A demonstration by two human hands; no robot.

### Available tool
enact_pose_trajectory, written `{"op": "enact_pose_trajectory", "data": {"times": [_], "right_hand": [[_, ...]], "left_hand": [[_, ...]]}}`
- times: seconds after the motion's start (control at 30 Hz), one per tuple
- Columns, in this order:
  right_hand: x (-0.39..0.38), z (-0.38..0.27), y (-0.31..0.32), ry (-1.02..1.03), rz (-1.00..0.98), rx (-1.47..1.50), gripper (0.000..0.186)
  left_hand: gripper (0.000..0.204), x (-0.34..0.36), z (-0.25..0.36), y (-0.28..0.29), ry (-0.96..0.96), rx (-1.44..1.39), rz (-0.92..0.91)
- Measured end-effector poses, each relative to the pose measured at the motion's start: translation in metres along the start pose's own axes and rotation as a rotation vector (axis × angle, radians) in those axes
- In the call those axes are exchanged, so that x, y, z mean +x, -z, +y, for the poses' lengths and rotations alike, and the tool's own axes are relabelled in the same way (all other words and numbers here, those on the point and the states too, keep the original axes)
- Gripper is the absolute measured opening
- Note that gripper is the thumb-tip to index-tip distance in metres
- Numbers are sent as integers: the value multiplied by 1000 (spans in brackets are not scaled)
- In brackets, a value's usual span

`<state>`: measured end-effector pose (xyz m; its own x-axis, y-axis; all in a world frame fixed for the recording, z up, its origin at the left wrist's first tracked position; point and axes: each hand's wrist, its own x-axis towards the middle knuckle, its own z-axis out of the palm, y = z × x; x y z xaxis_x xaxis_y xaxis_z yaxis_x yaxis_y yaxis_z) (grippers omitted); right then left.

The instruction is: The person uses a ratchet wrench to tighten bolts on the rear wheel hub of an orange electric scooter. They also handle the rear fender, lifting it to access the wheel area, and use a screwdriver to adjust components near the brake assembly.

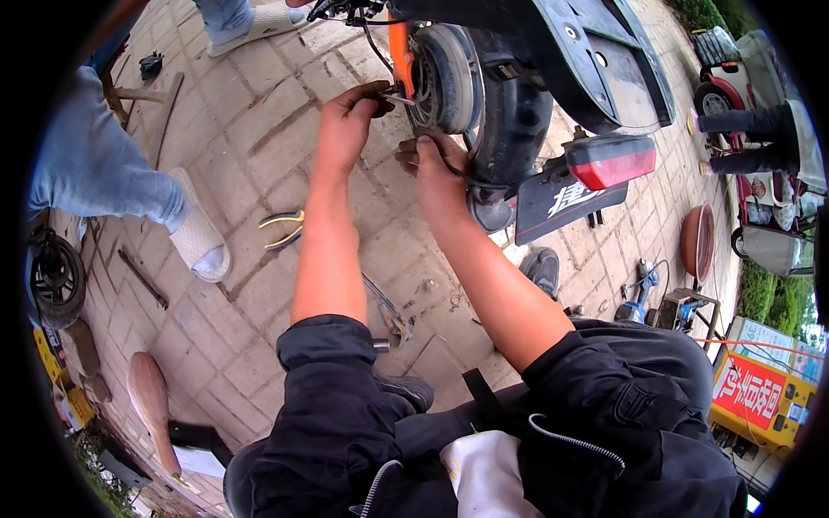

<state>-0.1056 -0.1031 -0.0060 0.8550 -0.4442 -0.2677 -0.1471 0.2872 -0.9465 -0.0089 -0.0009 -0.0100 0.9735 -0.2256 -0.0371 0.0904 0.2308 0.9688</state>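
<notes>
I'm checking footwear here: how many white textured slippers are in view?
2: one white textured slipper near the top, left of centre; the second slipper lower down and farther left.

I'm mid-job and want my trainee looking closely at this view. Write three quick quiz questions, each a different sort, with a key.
1. True or false: the yellow-and-black pliers lie on the paving.
2. Fill in: the bar beside the wheel is ___.
3. Which hand holds the slim metal piece? A: left. B: right. C: neither.

Key: 1, true. 2, orange. 3, A, the left hand.
</notes>
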Motion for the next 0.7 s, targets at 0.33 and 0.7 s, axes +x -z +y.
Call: {"op": "enact_pose_trajectory", "data": {"times": [0.33, 0.7], "right_hand": [[0, 1, -2, 30, 10, -2, 21], [1, 5, -2, 21, 24, -41, 21]], "left_hand": [[31, 1, 2, 3, 227, -236, 73], [19, 12, -5, 3, -38, 175, 134]]}}
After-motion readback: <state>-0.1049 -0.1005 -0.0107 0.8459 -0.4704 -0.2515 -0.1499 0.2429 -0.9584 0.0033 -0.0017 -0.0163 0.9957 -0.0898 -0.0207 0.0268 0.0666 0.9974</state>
